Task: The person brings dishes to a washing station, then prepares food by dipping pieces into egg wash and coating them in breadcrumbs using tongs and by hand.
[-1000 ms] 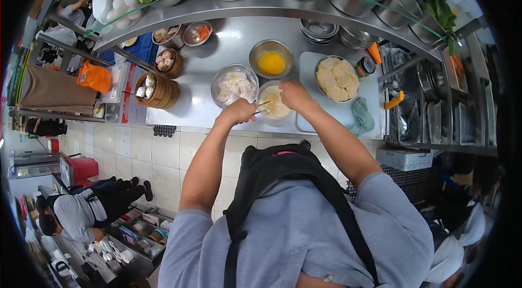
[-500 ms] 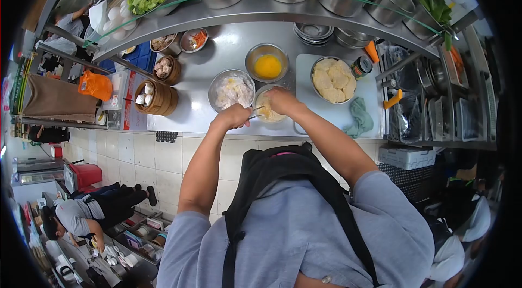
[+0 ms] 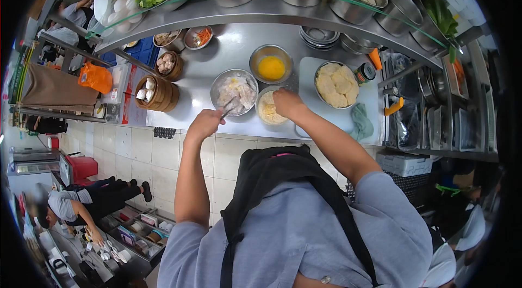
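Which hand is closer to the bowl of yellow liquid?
Right. The right hand is just on the near side of the bowl of yellow liquid; the left hand, holding tongs, is farther away, to its left.

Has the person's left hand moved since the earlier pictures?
Yes. The left hand has moved left, towards the nearer bamboo steamer, and its tongs now reach over the bowl of white-coated pieces.

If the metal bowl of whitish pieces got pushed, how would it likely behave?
The metal bowl would probably slide, since the steel counter looks smooth and shiny. It seems unlikely to tip, being wide and low. The whitish pieces fill much of it, so it may feel fairly heavy.
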Tool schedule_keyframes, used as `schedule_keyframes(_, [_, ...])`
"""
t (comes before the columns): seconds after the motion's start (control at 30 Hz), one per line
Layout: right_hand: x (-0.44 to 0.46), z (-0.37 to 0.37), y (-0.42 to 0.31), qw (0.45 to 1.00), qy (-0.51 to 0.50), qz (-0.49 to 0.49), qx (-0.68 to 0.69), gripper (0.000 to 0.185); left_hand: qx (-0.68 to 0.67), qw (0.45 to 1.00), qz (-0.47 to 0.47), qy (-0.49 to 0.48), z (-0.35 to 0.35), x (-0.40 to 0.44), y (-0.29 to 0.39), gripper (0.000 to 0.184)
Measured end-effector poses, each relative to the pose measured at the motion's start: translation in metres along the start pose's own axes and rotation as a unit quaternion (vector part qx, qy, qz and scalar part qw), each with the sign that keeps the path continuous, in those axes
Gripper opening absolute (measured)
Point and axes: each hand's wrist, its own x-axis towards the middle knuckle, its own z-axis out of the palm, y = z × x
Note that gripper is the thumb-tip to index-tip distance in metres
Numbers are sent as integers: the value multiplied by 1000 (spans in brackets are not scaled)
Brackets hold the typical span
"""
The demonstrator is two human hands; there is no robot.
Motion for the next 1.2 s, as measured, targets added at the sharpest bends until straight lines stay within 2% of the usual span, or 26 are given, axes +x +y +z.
schedule_keyframes(0.03, [6,12,3,1000,0,-1,-2,30,-2,1000,0,1,0,0,-10,60])
schedule_keyframes(0.1, [18,33,6,995,82,-46,29,33,-76,997,-16,29,2,-1,-21,59])
schedule_keyframes(0.23, [26,28,8,995,63,-77,16,36,-155,987,-35,27,15,-11,-32,56])
schedule_keyframes(0.3, [31,16,7,994,-76,-77,0,42,-182,983,-29,24,24,-10,-42,56])
schedule_keyframes(0.4, [45,30,17,990,-73,-118,-33,48,-197,979,-19,42,32,-8,-56,56])
schedule_keyframes(0.6, [40,25,17,986,-134,-96,2,53,-220,974,-8,56,39,-9,-74,56])
schedule_keyframes(0.73, [30,17,18,992,-83,-99,5,50,-229,971,-4,69,37,-15,-79,56])
schedule_keyframes(0.8, [14,22,18,990,79,-100,59,46,-229,971,-10,72,35,-15,-82,56])
schedule_keyframes(0.83, [4,27,19,990,77,-100,58,46,-227,971,-16,76,35,-15,-83,56])
schedule_keyframes(0.9, [-10,31,19,987,69,-140,-35,28,-230,970,-8,79,34,-16,-84,56])
schedule_keyframes(0.93, [-13,27,21,987,68,-141,-36,28,-232,969,-1,81,33,-18,-84,57])
schedule_keyframes(1.03, [-13,11,24,986,8,-161,31,20,-228,970,-22,84,28,-21,-79,56])
schedule_keyframes(1.1, [-2,3,20,990,-20,-101,95,24,-229,970,-19,81,29,-18,-79,56])
schedule_keyframes(1.2, [9,25,10,992,43,-92,81,21,-209,974,-5,89,37,-7,-81,55])
